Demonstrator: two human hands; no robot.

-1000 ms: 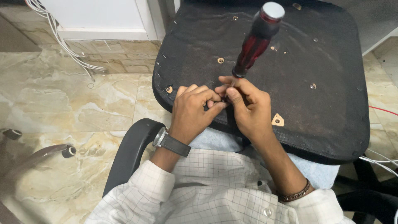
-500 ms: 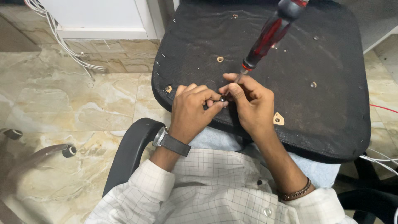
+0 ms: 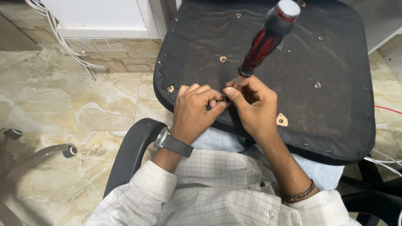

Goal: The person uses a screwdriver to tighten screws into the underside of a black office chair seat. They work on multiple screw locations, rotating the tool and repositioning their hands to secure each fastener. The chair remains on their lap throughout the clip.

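Pinching hands (image 3: 226,104) steady screwdriver (image 3: 264,39) on seat base (image 3: 335,62).

Glossy marble-look floor tiles (image 3: 63,96) in beige and cream, veined brown, spread from 7 to 10 o'clock. White cabinet base (image 3: 104,16) with a pale plinth at 11 o'clock, a bundle of white cables (image 3: 63,42) trailing down beside it onto the tile. Brownish chair leg (image 3: 33,157) with small casters (image 3: 70,151) at 8 o'clock. Black curved armrest (image 3: 130,155) at 7 o'clock. More white cables (image 3: 383,161) and a thin red wire (image 3: 389,109) at 3 to 4 o'clock. Even, soft indoor light, faint sheen on the tile.
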